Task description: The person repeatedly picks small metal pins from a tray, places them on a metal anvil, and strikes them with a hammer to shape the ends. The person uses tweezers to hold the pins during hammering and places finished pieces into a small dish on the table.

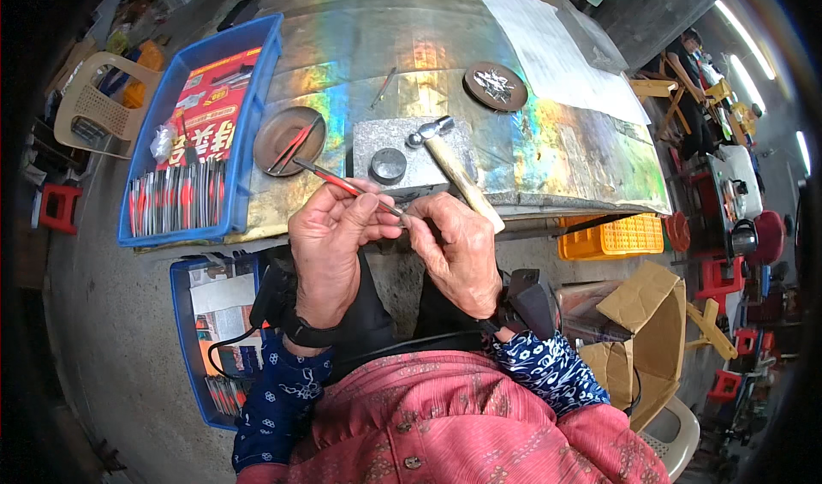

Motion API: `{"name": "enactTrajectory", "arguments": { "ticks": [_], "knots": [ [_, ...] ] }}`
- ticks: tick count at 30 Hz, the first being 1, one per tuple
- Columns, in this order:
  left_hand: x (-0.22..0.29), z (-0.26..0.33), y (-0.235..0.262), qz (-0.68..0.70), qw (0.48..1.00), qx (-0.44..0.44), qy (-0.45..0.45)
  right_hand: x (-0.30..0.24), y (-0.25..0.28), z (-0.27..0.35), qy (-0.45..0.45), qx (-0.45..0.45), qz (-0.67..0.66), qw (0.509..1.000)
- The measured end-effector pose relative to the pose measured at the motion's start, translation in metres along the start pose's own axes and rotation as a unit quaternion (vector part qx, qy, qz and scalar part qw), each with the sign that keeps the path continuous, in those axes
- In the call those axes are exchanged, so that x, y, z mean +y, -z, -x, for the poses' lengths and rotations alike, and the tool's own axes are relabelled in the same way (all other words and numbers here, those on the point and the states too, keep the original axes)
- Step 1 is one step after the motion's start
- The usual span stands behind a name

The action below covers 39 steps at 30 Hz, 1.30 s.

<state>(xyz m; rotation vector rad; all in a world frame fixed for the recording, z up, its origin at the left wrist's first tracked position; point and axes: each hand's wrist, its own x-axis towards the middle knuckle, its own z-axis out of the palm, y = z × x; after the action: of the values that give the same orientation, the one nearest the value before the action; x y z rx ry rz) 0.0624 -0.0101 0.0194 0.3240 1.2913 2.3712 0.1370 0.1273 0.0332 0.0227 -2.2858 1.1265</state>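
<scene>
Close to the table's near edge, my left hand [330, 244] is closed around a slim red-and-black strip [332, 179], which looks like a thin hand tool. The strip slants down from upper left to lower right. My right hand [458, 248] pinches at its lower right end; whether a small part is also between those fingertips cannot be made out. Just beyond the hands is a grey block [368, 135] bearing a black round ring-like piece [388, 166]. A hammer [455, 171] lies across the block, its wooden handle pointing toward my right hand.
Left, a brown dish [264, 146] holds similar red-and-black strips. Beside it, a blue tray [158, 111] contains many more in a row. Another brown dish [473, 88] carries small metal pieces. White sheeting [548, 51] covers the far right. A cardboard box [659, 313] stands low right.
</scene>
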Motion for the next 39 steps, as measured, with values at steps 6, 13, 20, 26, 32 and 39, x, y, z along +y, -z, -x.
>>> {"name": "enactTrajectory", "arguments": {
  "ticks": [6,13,20,26,32,39],
  "knots": [
    [0.002,-0.016,-0.001,-0.004,1.0,-0.004,-0.022,0.004,0.004,-0.011,0.027,-0.003,0.075,0.997],
    [0.002,-0.047,0.007,-0.14,0.984,-0.015,-0.109,0.023,0.032,-0.009,0.026,0.011,0.29,0.957],
    [-0.006,-0.055,0.004,-0.247,0.958,-0.008,-0.148,0.031,0.038,0.001,-0.079,-0.052,0.289,0.953],
    [-0.004,-0.055,0.001,-0.268,0.952,0.001,-0.149,0.032,0.038,0.001,-0.097,-0.072,0.28,0.952],
    [-0.004,-0.055,0.001,-0.277,0.948,0.003,-0.154,0.033,0.04,0.001,-0.106,-0.087,0.271,0.953],
    [-0.006,-0.056,-0.003,-0.247,0.954,0.033,-0.165,0.038,0.039,0.004,-0.082,-0.079,0.28,0.953]
  ]
}}
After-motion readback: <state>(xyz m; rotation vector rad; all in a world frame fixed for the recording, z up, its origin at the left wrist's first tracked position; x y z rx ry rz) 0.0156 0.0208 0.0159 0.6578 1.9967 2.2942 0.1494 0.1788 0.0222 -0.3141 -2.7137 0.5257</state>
